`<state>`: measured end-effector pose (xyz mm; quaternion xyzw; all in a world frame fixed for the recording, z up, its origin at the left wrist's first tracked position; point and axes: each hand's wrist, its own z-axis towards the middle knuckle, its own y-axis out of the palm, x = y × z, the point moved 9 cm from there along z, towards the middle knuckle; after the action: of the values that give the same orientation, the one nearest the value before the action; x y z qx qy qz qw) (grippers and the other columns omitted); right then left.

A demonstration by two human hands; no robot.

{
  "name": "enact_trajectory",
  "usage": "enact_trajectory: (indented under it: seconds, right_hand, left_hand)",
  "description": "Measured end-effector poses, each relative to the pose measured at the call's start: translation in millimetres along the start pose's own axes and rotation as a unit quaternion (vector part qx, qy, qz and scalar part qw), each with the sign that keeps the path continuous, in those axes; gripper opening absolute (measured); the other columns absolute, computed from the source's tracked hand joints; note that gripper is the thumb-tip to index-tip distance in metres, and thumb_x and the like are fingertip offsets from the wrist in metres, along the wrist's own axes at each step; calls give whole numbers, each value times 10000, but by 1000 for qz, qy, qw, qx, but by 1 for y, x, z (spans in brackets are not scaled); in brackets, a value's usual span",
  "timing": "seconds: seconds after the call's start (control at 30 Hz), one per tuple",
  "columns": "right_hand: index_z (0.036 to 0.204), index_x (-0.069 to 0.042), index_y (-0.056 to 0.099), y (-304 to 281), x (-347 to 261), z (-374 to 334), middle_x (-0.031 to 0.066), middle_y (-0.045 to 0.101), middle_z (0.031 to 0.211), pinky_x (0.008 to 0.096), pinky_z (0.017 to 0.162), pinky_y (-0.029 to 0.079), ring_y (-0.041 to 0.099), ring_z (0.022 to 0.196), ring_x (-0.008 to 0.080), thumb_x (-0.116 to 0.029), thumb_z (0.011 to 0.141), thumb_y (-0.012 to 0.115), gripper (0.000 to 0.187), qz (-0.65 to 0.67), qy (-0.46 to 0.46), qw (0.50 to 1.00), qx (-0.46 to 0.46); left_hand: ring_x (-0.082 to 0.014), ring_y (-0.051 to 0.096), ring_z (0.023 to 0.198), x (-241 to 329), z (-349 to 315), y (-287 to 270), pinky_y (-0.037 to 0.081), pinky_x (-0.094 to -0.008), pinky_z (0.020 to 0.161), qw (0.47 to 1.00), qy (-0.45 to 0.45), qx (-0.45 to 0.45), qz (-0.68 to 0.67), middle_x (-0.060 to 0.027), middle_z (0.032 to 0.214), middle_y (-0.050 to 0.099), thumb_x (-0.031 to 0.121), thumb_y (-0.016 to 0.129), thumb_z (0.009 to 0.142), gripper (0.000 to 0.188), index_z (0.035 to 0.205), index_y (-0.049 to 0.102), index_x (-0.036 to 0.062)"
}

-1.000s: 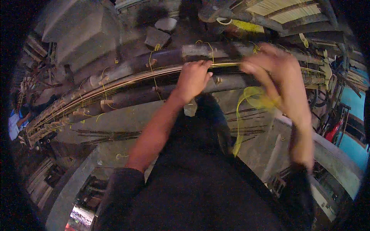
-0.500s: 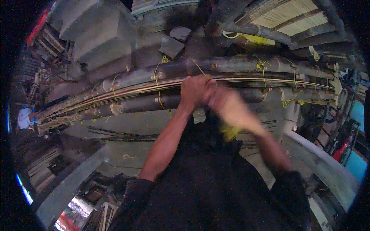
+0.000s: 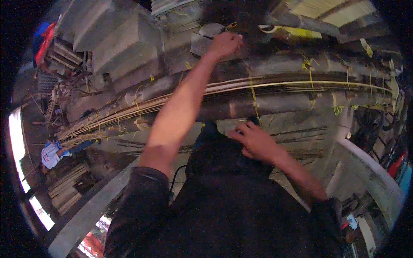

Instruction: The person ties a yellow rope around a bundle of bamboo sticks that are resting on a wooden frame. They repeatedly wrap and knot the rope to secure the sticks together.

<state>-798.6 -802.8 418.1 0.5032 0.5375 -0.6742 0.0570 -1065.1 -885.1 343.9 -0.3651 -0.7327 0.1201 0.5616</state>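
My left hand (image 3: pixel 226 45) reaches past the far pole, its fingers closed, with a small yellow string loop (image 3: pixel 231 26) sticking out just above them. Nearer my body, my right hand (image 3: pixel 259 144) is held palm down below the near pole, fingers bent and apart. A yellow string tie (image 3: pixel 254 96) crosses the long thin strips (image 3: pixel 284 87) and hangs down toward that hand; whether the two touch is unclear. The strips run lengthwise between two thick dark poles, the far pole (image 3: pixel 275 66) and the near pole (image 3: pixel 279 103), which carry several more yellow ties.
At the poles' left end is another person's white and blue garment (image 3: pixel 52 155). Grey concrete blocks (image 3: pixel 114 47) stand beyond on the left. A yellow item (image 3: pixel 297 32) lies at the back right. Dark thin rods (image 3: pixel 301 133) lie below the near pole. A curved concrete ledge (image 3: pixel 370 167) is at right.
My hands were together at the strips. My left hand has moved away over the far pole, with a yellow loop now beside it. My right hand has drawn back toward my body.
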Motion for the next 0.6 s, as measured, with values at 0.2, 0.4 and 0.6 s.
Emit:
enact_trajectory:
  seconds: [0.2,0.4,0.6]
  right_hand:
    - [1129,-41,506,66,-29,34,85,621,858,347,766,482,593,842,187,-142,843,557,308,346,200,914,69]
    - [800,-48,643,-55,-88,105,107,635,773,361,704,503,634,772,247,-119,835,538,131,55,151,973,165]
    - [753,-123,644,-52,-194,214,90,622,810,392,650,510,615,781,297,-180,746,563,99,-235,-116,964,-46]
  left_hand:
    - [-346,609,864,-61,-88,-140,473,-432,767,976,119,156,96,-150,914,647,386,469,873,365,1018,629,92]
    - [-356,596,830,-92,-215,-87,470,-441,704,986,132,100,-6,-186,846,620,264,522,832,240,851,612,43]
    - [-289,617,778,-82,-246,-74,435,-399,780,959,178,217,38,-113,809,642,238,607,765,175,825,622,75]
